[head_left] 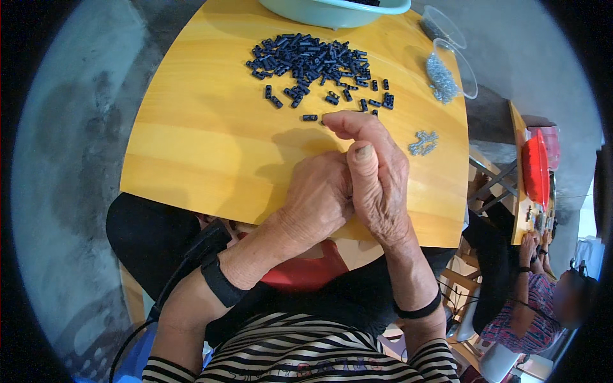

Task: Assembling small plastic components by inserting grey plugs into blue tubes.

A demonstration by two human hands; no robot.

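My left hand is closed, its fingertips hidden behind my right hand; what it holds, if anything, cannot be seen. Pressed against it on the right is my right hand, thumb raised and index finger stretched to the left, the two apart. Its other fingers are hidden. The index fingertip is over or beside a small black piece, mostly covered by it. Just left of that fingertip lies a short black cylindrical piece with holes. Beyond my hands spreads a pile of similar black pieces, several of them scattered along its near edge.
The yellow wooden table carries a small heap of silvery screws at right. Behind it, a clear tub holds more metal parts. A light-blue basin stands at the far edge. Another person works at a table on the right.
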